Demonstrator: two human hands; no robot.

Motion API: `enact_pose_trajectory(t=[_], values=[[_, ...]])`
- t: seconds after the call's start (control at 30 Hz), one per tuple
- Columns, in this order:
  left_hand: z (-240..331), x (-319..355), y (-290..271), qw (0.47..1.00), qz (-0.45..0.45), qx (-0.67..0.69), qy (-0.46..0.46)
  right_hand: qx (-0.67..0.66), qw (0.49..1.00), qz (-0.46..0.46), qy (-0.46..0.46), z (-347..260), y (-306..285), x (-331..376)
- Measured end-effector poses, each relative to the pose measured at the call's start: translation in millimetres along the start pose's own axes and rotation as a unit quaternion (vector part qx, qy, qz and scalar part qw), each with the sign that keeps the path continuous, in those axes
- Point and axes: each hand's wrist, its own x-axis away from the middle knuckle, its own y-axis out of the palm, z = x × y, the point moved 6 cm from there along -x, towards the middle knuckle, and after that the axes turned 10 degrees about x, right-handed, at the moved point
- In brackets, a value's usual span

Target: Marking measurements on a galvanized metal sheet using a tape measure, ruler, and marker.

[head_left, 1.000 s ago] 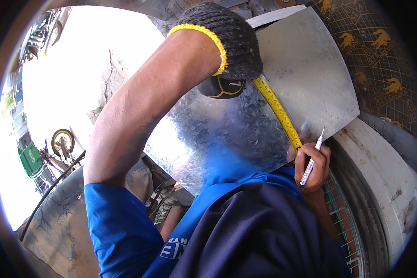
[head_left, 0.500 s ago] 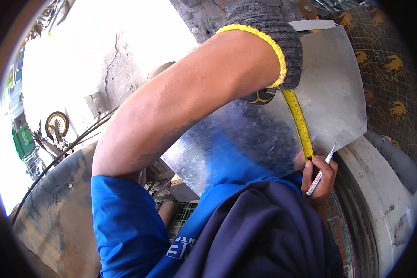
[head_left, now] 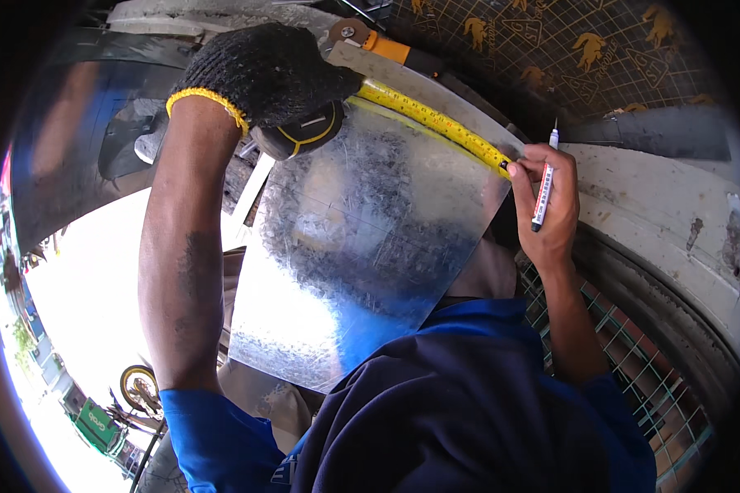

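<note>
My left hand (head_left: 263, 78), in a black knit glove with a yellow cuff, is closed around a black-and-yellow tape measure (head_left: 308, 133) at the sheet's far left corner. From it the yellow blade (head_left: 436, 123) runs out along the far edge of a shiny metal sheet (head_left: 353, 214). My bare right hand (head_left: 555, 201) pinches the blade's end at the sheet's right corner, thumb on the tip. A white marker pen (head_left: 543, 189) with a thin pointed tip is also held between its fingers, pointing away from me.
An orange-and-black angle grinder (head_left: 386, 47) lies beyond the far edge of the sheet. Dark printed board (head_left: 584, 49) stands at the back right. A pale curved panel (head_left: 658, 185) is to the right, above green wire mesh (head_left: 625, 353). A wheel (head_left: 140, 386) shows at lower left.
My view has turned, so the sheet and both hands appear shifted. The tape now stretches along the sheet's far edge with more blade showing. Both hands keep their grips.
</note>
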Motion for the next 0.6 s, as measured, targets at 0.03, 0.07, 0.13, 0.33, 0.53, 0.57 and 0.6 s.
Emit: enact_pose_trajectory(t=[0.03,0.07,0.13,0.33,0.53,0.57,0.6], values=[[2.6,-10.5,-2.2,1.0,-0.013,-0.008,-0.009,-0.011,1.0,0.006,0.012,7.9,0.3,-7.6],[4.1,-20.2,-3.6,0.999,-0.027,-0.016,-0.02,-0.035,0.998,0.008,0.048,21.2,-0.8,-9.4],[-0.7,-33.1,-10.5,0.997,-0.051,-0.035,-0.053,-0.056,0.995,0.01,0.084,29.5,-2.8,-11.9],[-36.4,-32.4,-30.3,0.971,-0.1,-0.099,-0.192,-0.081,0.99,-0.002,0.119,30.4,1.8,-15.2],[-44.4,-46.4,-24.4,0.987,-0.056,-0.113,-0.099,-0.039,0.99,-0.005,0.136,31.9,-5.2,-13.7],[-44.7,-41.5,-30.1,0.986,-0.059,-0.116,-0.107,-0.047,0.99,-0.006,0.133,28.9,-3.1,-14.5],[-45.5,-42.3,-28.9,0.986,-0.064,-0.113,-0.108,-0.035,0.992,-0.008,0.118,28.1,-0.8,-13.5]])
